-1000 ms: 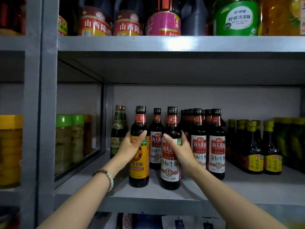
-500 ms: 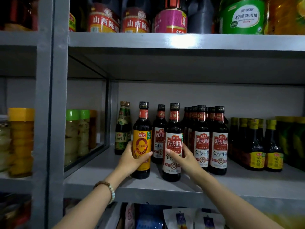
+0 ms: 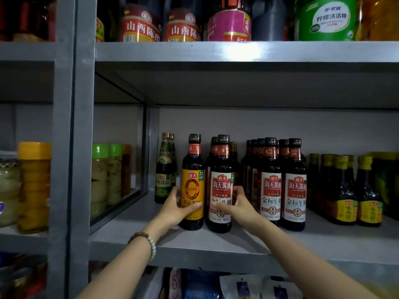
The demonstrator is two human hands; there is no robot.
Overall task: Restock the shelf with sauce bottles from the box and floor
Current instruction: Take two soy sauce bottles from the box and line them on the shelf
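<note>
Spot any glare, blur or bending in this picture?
Head view: white glare on the grey upper shelf; the grey metal upright leans, likely lens distortion; bottom corners dim and soft; sharp labels on the yellow-labelled dark bottle in the left hand and the white-labelled dark bottle in the right hand.

Dim, soft, warped — glare on upper shelf edge [image 3: 241, 51]

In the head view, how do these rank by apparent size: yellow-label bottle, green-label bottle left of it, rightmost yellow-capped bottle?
1. yellow-label bottle.
2-3. green-label bottle and yellow-capped bottle look alike; the green-label one stands farther back, so unranked.
</note>
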